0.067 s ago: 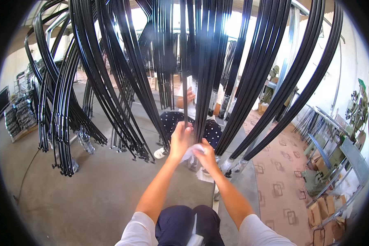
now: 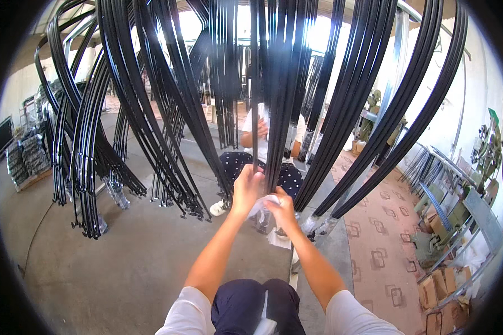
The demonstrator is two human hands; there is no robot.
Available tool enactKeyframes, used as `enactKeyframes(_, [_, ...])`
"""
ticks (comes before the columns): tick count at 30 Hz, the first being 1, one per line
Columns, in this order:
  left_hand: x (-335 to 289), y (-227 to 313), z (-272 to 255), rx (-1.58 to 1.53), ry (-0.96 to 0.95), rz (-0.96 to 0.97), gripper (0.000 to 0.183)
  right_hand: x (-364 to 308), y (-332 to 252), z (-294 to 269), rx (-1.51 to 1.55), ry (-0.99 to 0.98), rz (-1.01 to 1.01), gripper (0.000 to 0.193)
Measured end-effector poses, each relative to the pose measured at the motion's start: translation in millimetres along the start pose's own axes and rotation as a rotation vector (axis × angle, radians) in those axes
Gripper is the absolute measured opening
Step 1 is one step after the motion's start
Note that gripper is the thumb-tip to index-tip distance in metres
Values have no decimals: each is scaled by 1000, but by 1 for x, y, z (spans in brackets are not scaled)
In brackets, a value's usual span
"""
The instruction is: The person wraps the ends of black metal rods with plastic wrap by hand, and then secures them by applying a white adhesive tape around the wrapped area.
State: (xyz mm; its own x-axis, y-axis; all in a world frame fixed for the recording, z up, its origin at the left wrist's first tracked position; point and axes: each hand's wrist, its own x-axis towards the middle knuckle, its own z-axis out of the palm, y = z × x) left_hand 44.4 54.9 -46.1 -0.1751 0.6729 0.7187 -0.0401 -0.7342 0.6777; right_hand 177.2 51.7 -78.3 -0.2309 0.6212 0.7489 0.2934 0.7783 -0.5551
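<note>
While gripping one dark rod (image 2: 255,139) in the left hand (image 2: 248,190), pinching one piece of whitish film (image 2: 261,207) in the right hand (image 2: 283,211), below that grip. Running near vertical, upward from the left hand, the nearer one. Counted: two hands, one film, one gripped rod; cannot count the overlapping black rods (image 2: 277,128) beside it.

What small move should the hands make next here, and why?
Probably the right hand should draw the translucent plastic closer to the thin black rod, since it already holds that plastic beside the left hand, which is at the rod's lower visible stretch.
</note>
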Motion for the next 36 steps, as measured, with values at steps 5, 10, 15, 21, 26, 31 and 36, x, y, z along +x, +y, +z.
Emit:
enactKeyframes(5, [-3, 15, -18, 16, 19, -27, 3, -15, -1, -23, 144, 41, 73, 16])
enactKeyframes(10, [-4, 23, -40, -105, -40, -52, 6, -27, -17, -61, 344, -63, 75, 15])
enactKeyframes(15, [-15, 36, -32, -125, -152, -57, 12, -25, -23, -96, 464, -278, 210, 15])
enactKeyframes(21, [-17, 64, -41, -100, -220, -90, 15, -23, -34, -103, 552, -331, 162, 18])
enactKeyframes(26, [-23, 65, -43, -154, -291, -70, 17, -40, -54, -98, 468, -213, 128, 10])
enactKeyframes(31, [-41, 54, -44, -118, -516, -133, 16, -41, -57, -94, 577, -223, 78, 12])
enactKeyframes(36, [-72, 4, -49, -18, -752, -230, 23, -44, -51, -96, 769, -279, 122, 22])
